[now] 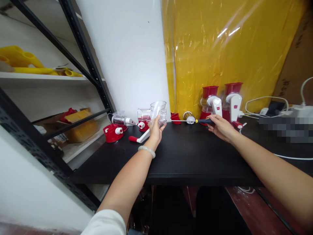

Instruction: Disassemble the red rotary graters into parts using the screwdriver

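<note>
Yellow glossy sheeting [220, 42] hangs at the upper right, beside a white wall panel [122, 49], behind a black bench [186, 156]. Near the middle of the frame, a clear plastic housing with an upward-opening funnel [158, 107] sits above the left hand [155, 128], whose thumb and fingers pinch it from below. To its right, a long-shafted screwdriver with a black and yellow handle [204, 121] lies level, its handle gripped in the closed fingers of the right hand [220, 128]. Its shaft points left and reaches the housing; whether the tip touches is unclear.

Just left of the left hand is a white crank with a red grip [141, 137]. Farther left are a round red plastic base [113, 133] and a perforated silver drum [117, 120]; a short metallic cylinder [189, 117] lies behind the screwdriver. Two red-and-white crank graters with red hoppers [221, 102] stand upright at centre right.

At the left edge, an open brown cardboard box [46, 121] on the lower shelf shows red material [67, 115] and a yellow package [78, 125] at its opening.
</note>
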A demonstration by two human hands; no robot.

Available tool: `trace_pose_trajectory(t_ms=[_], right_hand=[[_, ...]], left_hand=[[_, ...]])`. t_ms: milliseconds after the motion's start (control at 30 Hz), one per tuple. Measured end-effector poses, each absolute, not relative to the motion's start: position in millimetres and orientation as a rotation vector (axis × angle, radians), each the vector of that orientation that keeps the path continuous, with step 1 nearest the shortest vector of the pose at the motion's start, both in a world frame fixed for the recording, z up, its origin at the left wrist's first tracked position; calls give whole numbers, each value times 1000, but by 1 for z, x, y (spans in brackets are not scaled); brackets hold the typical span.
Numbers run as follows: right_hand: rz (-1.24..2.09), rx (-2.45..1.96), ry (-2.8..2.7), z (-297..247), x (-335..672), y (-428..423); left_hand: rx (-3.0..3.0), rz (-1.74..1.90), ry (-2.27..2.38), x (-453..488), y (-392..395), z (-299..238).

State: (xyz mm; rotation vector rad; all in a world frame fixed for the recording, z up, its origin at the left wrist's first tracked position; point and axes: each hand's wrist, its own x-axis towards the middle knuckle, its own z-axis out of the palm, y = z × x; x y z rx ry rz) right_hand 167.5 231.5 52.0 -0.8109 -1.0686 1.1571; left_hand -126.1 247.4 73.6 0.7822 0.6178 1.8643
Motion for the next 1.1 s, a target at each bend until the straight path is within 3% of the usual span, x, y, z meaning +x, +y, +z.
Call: trace_pose_trajectory(t_ms=[633, 833, 1100], right_hand=[[1151, -745, -1095, 65, 169, 220], [983, -940, -1115, 51, 171, 236], [800, -842, -1068, 51, 173, 246]], left_hand=[[830, 1821, 641, -124, 245, 72], [840, 1812, 650, -124, 246, 71], [885, 1782, 699, -123, 246, 70]])
